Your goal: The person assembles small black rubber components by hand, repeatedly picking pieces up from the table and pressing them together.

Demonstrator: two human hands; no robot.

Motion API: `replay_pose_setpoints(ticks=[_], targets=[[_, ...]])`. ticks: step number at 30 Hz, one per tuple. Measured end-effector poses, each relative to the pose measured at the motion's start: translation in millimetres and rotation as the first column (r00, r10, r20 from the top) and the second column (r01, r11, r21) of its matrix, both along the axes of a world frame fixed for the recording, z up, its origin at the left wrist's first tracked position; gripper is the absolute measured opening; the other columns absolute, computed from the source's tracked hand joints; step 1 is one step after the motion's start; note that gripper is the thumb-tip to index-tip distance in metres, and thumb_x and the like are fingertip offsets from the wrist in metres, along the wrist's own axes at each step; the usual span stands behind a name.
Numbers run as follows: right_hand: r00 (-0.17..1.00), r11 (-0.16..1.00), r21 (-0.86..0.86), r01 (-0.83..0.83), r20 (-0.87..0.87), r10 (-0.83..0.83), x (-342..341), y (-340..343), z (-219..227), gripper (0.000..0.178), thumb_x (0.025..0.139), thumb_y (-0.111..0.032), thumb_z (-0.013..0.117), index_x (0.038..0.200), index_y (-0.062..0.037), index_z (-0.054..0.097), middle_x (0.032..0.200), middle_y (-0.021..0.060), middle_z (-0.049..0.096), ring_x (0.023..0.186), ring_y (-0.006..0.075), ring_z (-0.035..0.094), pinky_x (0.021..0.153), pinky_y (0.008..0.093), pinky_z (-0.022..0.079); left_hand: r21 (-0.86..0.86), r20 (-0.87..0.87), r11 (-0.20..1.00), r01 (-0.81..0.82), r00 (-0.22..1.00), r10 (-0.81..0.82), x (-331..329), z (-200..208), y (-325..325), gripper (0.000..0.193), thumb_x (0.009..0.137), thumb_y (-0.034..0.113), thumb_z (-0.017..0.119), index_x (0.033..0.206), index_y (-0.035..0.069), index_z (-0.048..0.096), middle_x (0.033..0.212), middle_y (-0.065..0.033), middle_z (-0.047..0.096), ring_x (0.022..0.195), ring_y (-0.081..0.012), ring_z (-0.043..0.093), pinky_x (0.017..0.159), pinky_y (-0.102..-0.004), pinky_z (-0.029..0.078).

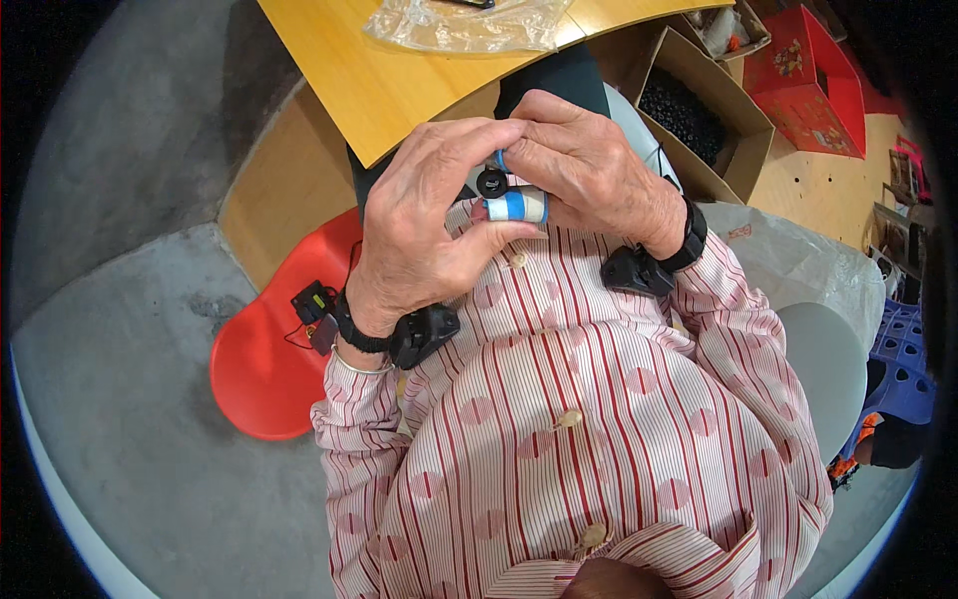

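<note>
My left hand (424,215) and my right hand (589,165) meet in front of my chest, fingers curled toward each other. Between the fingertips is a small black round part (492,183) with a hole in its middle, like a little wheel. Both hands are closed around it, though the exact contact of each finger is partly hidden. A blue-and-white striped wrapping (517,206) sits just below the part, apparently around the right thumb. Another bit of blue (500,160) shows above it, between the fingers.
A yellow table (369,90) lies ahead, with a clear plastic bag (469,25) on it. At the right are a cardboard box (753,160) of many small black parts and a red box (813,95). A red stool (259,369) with a small black device stands at the left.
</note>
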State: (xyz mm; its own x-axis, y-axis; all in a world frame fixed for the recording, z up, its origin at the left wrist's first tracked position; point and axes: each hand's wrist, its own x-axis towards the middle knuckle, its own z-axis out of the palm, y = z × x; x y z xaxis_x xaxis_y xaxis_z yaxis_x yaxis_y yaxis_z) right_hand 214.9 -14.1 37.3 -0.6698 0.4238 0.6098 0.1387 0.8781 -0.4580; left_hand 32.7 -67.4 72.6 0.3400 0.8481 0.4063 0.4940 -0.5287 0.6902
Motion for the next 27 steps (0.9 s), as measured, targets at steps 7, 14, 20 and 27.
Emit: replay_pose_setpoints(ticks=[7, 14, 20, 27], targets=[[0.982, 0.965, 0.187, 0.184, -0.001, -0.187, 5.2, 3.7, -2.0, 0.041, 0.067, -0.024, 0.073, 0.102, -0.0048, 0.064, 0.082, 0.0055, 0.064, 0.078, 0.0232, 0.06, 0.06, 0.0312, 0.053, -0.742, 0.492, 0.65, 0.164, 0.793, 0.361, -12.7, -3.3, -3.9, 0.036, 0.083, 0.013, 0.07, 0.112, -0.003, 0.056, 0.103, -0.0065, 0.06, 0.091, -0.0142, 0.06, 0.08, -0.0267, 0.049], [0.982, 0.974, 0.13, 0.188, -0.002, -0.189, 0.8, 0.5, -2.8, 0.036, 0.063, -0.013, 0.071, 0.097, -0.0079, 0.063, 0.088, 0.0032, 0.064, 0.085, 0.0208, 0.06, 0.058, 0.0294, 0.054, -0.746, 0.462, 0.64, 0.184, 0.835, 0.298, -7.9, -4.8, -0.6, 0.016, 0.085, 0.01, 0.065, 0.091, -0.005, 0.063, 0.095, -0.0042, 0.059, 0.08, -0.0096, 0.058, 0.075, -0.0223, 0.047], [0.967, 0.95, 0.202, 0.24, 0.039, -0.252, 0.8, 2.0, -4.1, 0.037, 0.063, -0.013, 0.071, 0.098, -0.0058, 0.062, 0.082, 0.0048, 0.063, 0.08, 0.0202, 0.06, 0.057, 0.0295, 0.054, -0.72, 0.416, 0.691, 0.059, 0.834, 0.363, 4.8, -4.7, 1.0, 0.015, 0.083, 0.01, 0.064, 0.087, -0.004, 0.064, 0.083, -0.002, 0.06, 0.075, -0.0073, 0.057, 0.07, -0.0213, 0.045], [0.968, 0.954, 0.165, 0.25, -0.014, -0.251, -0.6, 1.6, -5.9, 0.035, 0.064, -0.011, 0.071, 0.097, -0.0061, 0.063, 0.076, 0.0045, 0.062, 0.078, 0.0198, 0.06, 0.055, 0.03, 0.053, -0.715, 0.392, 0.698, 0.035, 0.847, 0.359, 7.3, -8.0, 0.7, 0.015, 0.083, 0.011, 0.064, 0.086, -0.004, 0.063, 0.082, -0.0017, 0.06, 0.075, -0.0077, 0.057, 0.071, -0.0215, 0.045]])
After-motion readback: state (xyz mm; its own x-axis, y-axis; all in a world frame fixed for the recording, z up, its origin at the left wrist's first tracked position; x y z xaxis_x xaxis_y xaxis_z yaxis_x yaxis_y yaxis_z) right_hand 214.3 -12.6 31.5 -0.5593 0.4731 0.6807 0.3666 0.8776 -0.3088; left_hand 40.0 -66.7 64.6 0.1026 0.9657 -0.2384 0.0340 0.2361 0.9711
